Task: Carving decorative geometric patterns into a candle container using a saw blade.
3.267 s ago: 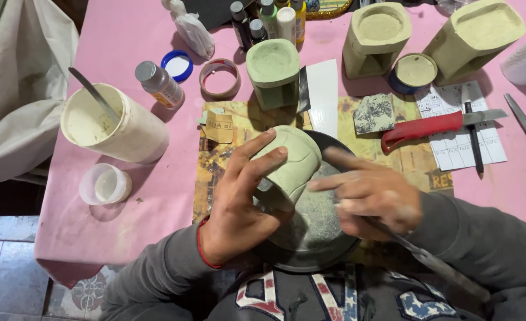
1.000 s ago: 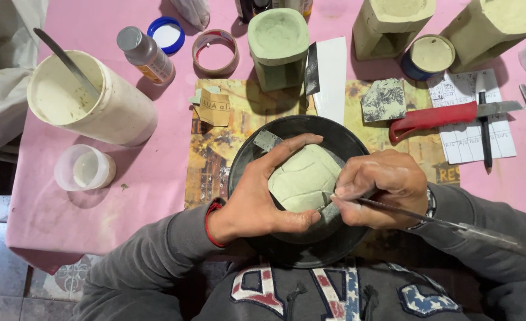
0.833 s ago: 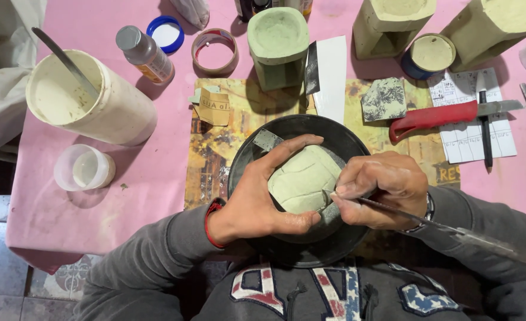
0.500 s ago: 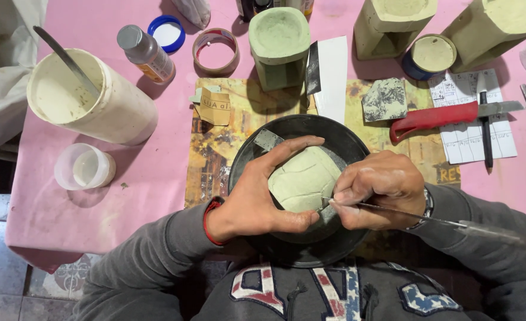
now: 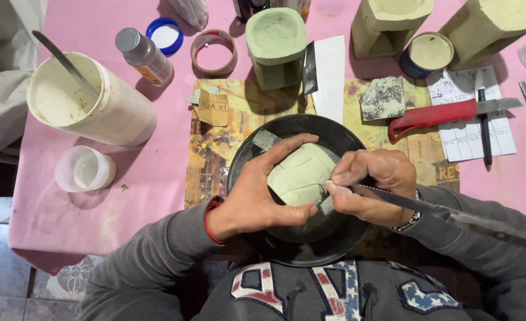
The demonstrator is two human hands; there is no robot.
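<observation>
left hand (image 5: 257, 199) is wrapped around a pale green clay piece (image 5: 301, 178), thumb along its near edge and fingers spread over its far side, so the piece is braced against tool pressure. right hand (image 5: 370, 184) is closed in a pinch on a long thin metal blade (image 5: 429, 208); the blade's tip meets the right edge of the clay piece, and its long end runs off to the right over the sleeve. the pinch sits close to the tip, which appears to give fine control.

the clay piece is held just over a black bowl (image 5: 286, 249) at the near middle of the bench; the bowl is probably placed there to catch scrapings. the bowl rests on a yellowish printed mat (image 5: 215, 154), which covers the pink cloth (image 5: 156, 184).

nearby items:
1. white tub with a stirring stick (image 5: 87, 101), far left.
2. small clear cup (image 5: 84, 169), just near the tub.
3. small bottle with a grey cap (image 5: 144, 56), far of the mat.
4. green clay mould (image 5: 276, 44), far of the bowl.
5. red-handled knife (image 5: 438, 114), right of the bowl, lying on a printed sheet.
</observation>
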